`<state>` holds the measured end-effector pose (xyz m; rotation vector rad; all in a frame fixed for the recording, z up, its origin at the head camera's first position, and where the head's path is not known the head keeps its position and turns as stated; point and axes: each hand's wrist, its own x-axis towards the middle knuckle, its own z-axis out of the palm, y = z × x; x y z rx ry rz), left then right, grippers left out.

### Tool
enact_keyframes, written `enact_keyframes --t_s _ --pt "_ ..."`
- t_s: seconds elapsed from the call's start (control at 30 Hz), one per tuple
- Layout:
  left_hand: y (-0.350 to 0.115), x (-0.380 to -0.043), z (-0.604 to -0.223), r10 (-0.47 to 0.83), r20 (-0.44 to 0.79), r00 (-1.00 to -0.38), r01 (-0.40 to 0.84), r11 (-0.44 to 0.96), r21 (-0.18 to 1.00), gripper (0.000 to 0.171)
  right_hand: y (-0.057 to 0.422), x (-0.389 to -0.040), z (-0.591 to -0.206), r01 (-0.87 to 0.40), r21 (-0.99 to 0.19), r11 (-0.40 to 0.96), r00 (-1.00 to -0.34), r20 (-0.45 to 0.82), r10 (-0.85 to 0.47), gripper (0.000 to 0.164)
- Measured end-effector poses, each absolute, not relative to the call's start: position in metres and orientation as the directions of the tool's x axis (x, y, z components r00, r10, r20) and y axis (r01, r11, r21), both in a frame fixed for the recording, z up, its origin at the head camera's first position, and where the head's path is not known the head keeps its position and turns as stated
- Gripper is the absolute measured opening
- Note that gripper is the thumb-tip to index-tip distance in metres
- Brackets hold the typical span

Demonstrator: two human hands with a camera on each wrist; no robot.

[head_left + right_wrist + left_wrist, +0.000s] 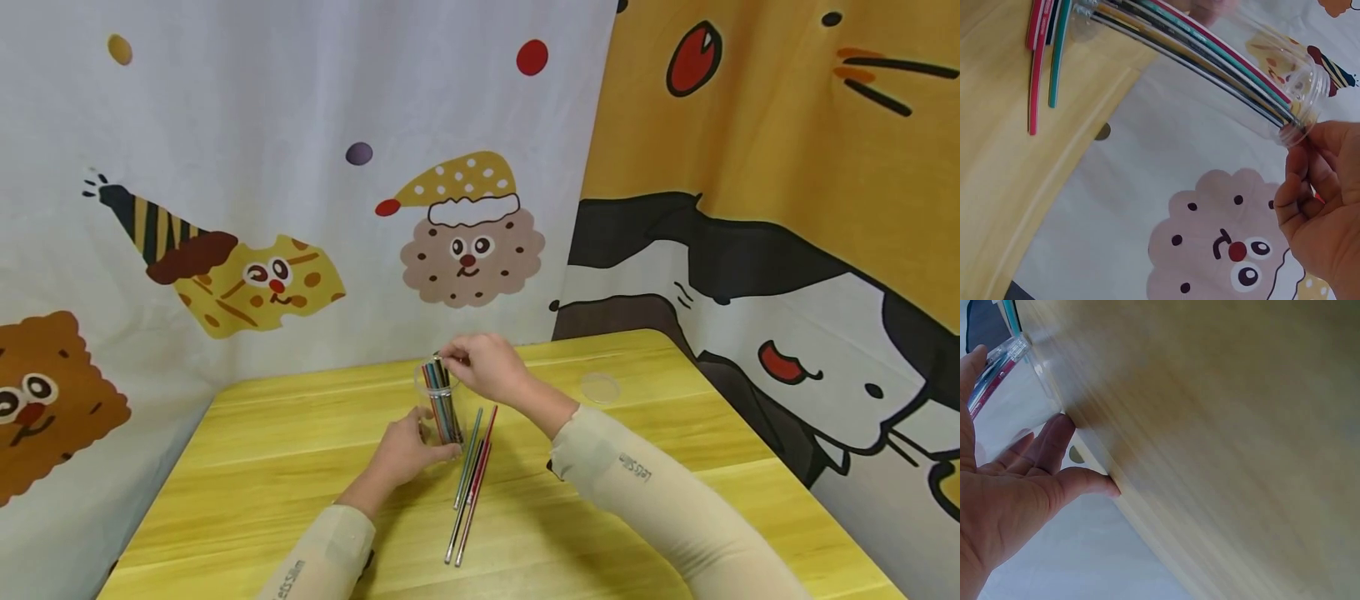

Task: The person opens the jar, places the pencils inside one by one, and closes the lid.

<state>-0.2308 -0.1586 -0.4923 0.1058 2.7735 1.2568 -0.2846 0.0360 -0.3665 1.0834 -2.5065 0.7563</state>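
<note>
A clear plastic jar (1321, 87) stands upright on the table and holds several pencils (441, 406) in red, teal and dark colours. Around its lower side curls my left hand (405, 452), thumb toward me; the left wrist view shows this hand (1019, 500) beside the see-through wall. At the jar's mouth my right hand (491, 367) pinches the upper end of a dark pencil between thumb and fingers, most of its length still inside. In the right wrist view those fingertips of the hand (1325, 194) hide the pencil's tip. Several loose pencils (472, 492), red, teal and black, lie just right of the jar.
A round clear lid (601, 387) lies flat toward the back right of the yellow wood-grain table (262, 467). Behind the table's far edge hangs a white curtain (300, 125) with cartoon prints, and an orange one (750, 150) borders the right side.
</note>
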Motion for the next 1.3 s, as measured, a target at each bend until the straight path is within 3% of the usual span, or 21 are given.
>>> enact_keyframes --t_s 0.7,1.3 --pt "-0.1600 -0.2315 -0.4899 0.112 -0.042 -0.993 0.043 0.661 0.749 0.083 0.0357 -0.2859 -0.3672 -0.752 -0.311 0.581 -0.654 0.250 -0.714 0.038" --pt "-0.1580 -0.2309 -0.4912 0.105 -0.049 -0.993 0.032 0.657 0.754 0.079 0.0340 -0.2803 -0.3720 -0.731 -0.313 0.606 -0.679 0.248 -0.691 0.039"
